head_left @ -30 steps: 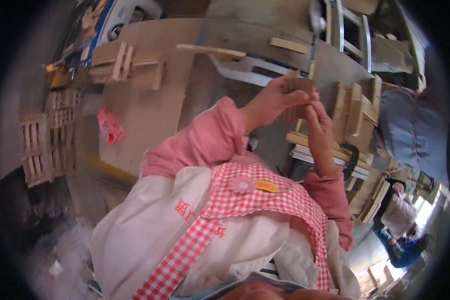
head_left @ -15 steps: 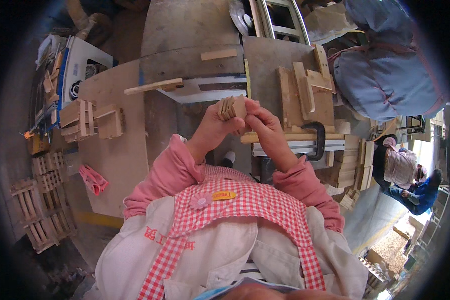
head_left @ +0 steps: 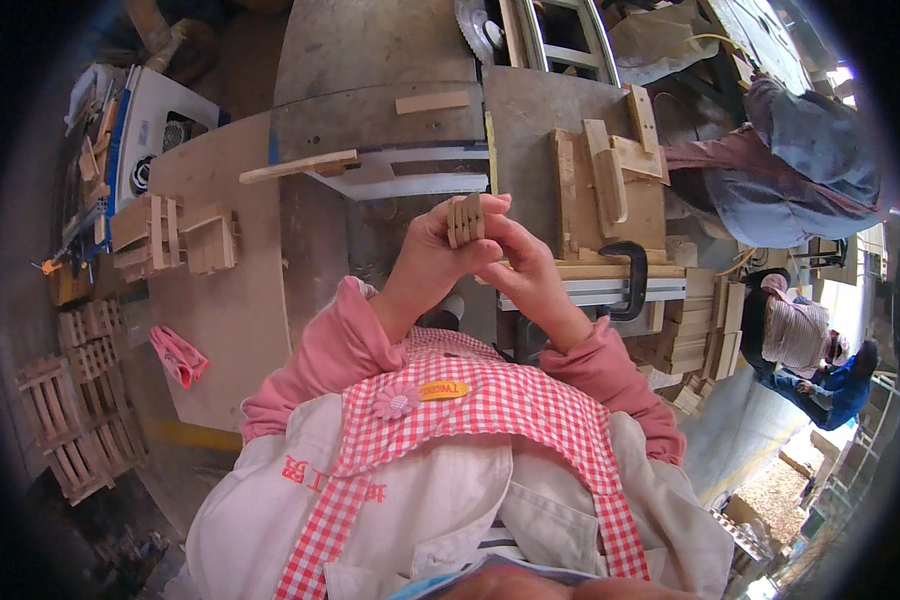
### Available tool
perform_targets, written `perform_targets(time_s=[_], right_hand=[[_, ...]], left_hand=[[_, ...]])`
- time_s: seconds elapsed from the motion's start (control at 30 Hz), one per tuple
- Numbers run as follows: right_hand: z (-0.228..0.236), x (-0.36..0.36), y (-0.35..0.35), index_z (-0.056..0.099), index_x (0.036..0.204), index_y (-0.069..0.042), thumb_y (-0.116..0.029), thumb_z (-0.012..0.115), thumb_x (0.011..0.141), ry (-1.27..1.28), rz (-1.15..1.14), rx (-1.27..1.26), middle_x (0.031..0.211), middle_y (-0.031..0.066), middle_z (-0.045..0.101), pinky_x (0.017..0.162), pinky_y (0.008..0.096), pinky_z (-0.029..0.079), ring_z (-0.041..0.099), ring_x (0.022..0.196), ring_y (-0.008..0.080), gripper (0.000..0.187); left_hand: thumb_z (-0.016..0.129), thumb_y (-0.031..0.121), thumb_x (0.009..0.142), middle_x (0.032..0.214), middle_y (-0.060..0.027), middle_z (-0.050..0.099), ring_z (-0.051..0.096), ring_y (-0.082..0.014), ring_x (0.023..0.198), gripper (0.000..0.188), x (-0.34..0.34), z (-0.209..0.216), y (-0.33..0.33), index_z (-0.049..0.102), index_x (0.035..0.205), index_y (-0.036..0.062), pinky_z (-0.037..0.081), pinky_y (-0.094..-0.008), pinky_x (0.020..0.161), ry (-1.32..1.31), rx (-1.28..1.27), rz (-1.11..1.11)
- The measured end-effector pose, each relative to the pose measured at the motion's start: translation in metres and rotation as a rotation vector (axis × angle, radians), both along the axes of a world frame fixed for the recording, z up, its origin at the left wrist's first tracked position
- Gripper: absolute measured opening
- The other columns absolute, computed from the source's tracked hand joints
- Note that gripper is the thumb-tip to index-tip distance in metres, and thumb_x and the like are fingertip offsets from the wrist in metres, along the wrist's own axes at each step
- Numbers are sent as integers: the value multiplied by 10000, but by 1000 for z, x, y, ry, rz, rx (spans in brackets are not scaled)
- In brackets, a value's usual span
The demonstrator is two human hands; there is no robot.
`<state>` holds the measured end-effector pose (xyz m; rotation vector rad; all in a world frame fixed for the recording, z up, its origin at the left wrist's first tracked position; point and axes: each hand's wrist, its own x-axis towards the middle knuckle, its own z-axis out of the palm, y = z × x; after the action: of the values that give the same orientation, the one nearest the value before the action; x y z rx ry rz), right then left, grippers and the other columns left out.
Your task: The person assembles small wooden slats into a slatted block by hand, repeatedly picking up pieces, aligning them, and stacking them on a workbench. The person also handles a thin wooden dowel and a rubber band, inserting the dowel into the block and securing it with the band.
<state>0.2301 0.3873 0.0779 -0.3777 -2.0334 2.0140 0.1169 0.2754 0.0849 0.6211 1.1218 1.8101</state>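
A small stack of thin wooden pieces (head_left: 465, 222) is held upright in front of my apron, near the edge of the machine table. My left hand (head_left: 430, 250) is closed around it, thumb on the near side. From the other side my right hand (head_left: 530, 270) has its fingers pressed against the stack, partly hidden behind it. Beyond my hands, a loose wooden strip (head_left: 432, 103) lies flat on the grey table (head_left: 370, 60). A longer wooden stick (head_left: 300, 168) rests across the table's near edge.
To the right, a wooden jig (head_left: 610, 190) is held by a black clamp (head_left: 627, 285). Stacked wood blocks (head_left: 685, 330) stand beside it. On the left board (head_left: 220, 330) are cut wood pieces (head_left: 160, 240) and a pink cloth item (head_left: 178, 355). Other people (head_left: 780, 170) are at the right.
The stack has turned in my hands, so its layered edges face me more. My right hand has shifted slightly nearer. At the right, a person in grey-blue has moved nearer and further right.
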Motion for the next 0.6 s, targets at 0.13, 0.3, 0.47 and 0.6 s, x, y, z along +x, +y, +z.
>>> perform_targets(time_s=[0.13, 0.3, 0.47, 0.6], right_hand=[[6, 5, 0, 551, 1191, -3, -93, 681, 842, -27, 18, -88, 1028, 54, 624, 795, 273, 501, 625, 902, 132, 384], [8, 6, 2, 561, 1165, 1, -91, 677, 846, -39, 40, -165, 1027, 52, 624, 804, 275, 500, 628, 916, 133, 351], [2, -1, -5, 578, 1147, -13, -101, 697, 831, 18, -10, -82, 1003, 49, 631, 788, 282, 504, 629, 880, 141, 349], [-9, -19, -7, 620, 1093, -18, -159, 717, 818, -68, 41, 102, 937, 80, 660, 752, 299, 509, 631, 827, 144, 324]], left_hand=[[755, 280, 802, 1186, -96, 615, 606, -134, 976, 531, -1, 5, -1, 561, 1206, -4, 507, -285, 840, -22, 9, -25], [754, 299, 800, 1187, -95, 614, 609, -128, 964, 570, -1, 11, -1, 540, 1224, -17, 508, -278, 823, -46, 16, -41], [734, 263, 820, 1159, -96, 615, 593, -147, 1011, 522, -4, 6, -5, 537, 1212, -21, 509, -290, 846, 45, -23, -33], [691, 195, 847, 1051, -76, 621, 580, -175, 1035, 445, -18, -12, -15, 535, 1195, -35, 507, -335, 892, 59, -66, 12]])
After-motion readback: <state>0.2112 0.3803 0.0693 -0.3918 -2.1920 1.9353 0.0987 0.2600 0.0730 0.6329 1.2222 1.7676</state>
